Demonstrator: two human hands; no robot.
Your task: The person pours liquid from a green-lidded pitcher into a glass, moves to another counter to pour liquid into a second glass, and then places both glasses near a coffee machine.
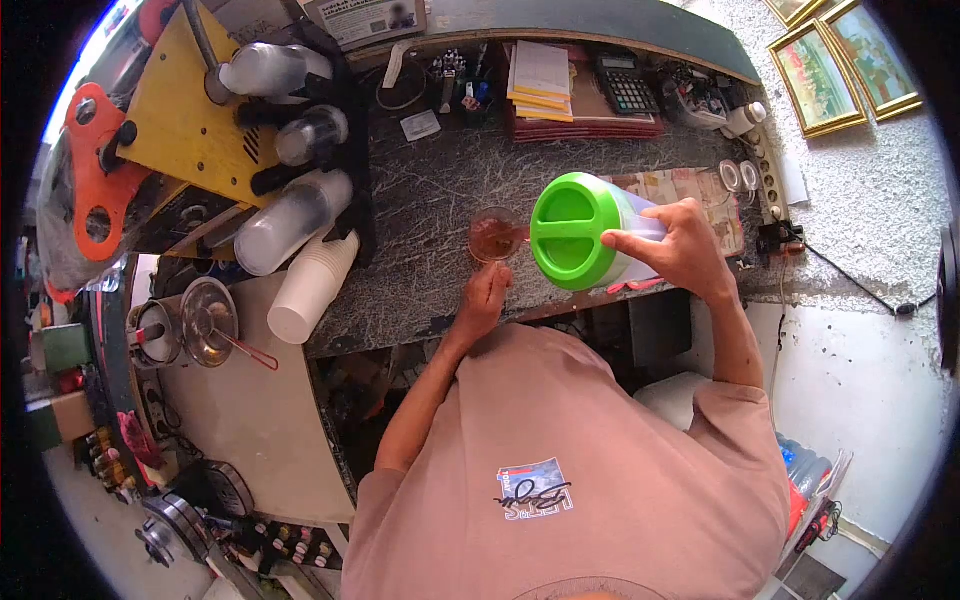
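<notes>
The cup (497, 238) sits on the desk (420, 215), at 12 o'clock in view, with reddish-brown liquid in it. Pouring seems under way; how full the cup is, and how much the jug (572, 232) holds, I cannot tell. The jug is tilted just beside the cup, at its 3 o'clock, lid end pointing to 9 o'clock, long axis running roughly 9 to 3. The right hand (685, 250) grips the jug; the left hand (484, 300) is closed at the cup's 6 o'clock side, seemingly on a handle.
</notes>
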